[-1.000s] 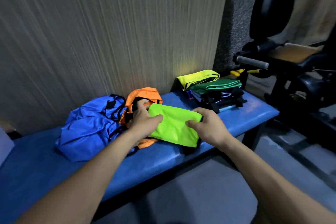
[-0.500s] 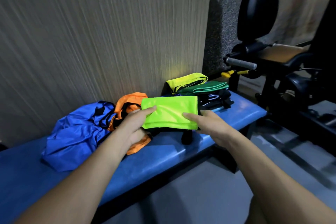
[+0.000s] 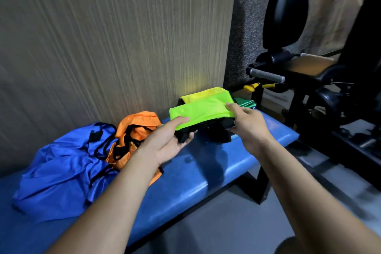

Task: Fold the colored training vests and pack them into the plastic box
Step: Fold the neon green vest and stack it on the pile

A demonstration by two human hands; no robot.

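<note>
Folded lime-green vest [image 3: 203, 112] is held clear of the blue padded bench [image 3: 206, 173], above its far end. Left hand [image 3: 169, 140] grips the vest's near-left corner, thumb on top of the fabric, fingers curled beneath around the black trim. Right hand [image 3: 247, 123] pinches the right edge, thumb over the green face, fingers under the black straps that hang below. Directly behind the held vest lies a stack: a folded yellow vest [image 3: 198, 94] partly covered by it, and a dark green vest [image 3: 245, 102] showing at the right; whether the lime vest touches the stack cannot be told. Unfolded orange vest [image 3: 136, 128] lies crumpled on the bench against the wood-grain wall panel [image 3: 123, 37], overlapping a loose blue vest [image 3: 61, 171] to its left. Black gym machine [image 3: 309, 68] stands at right, beyond the bench end
</note>
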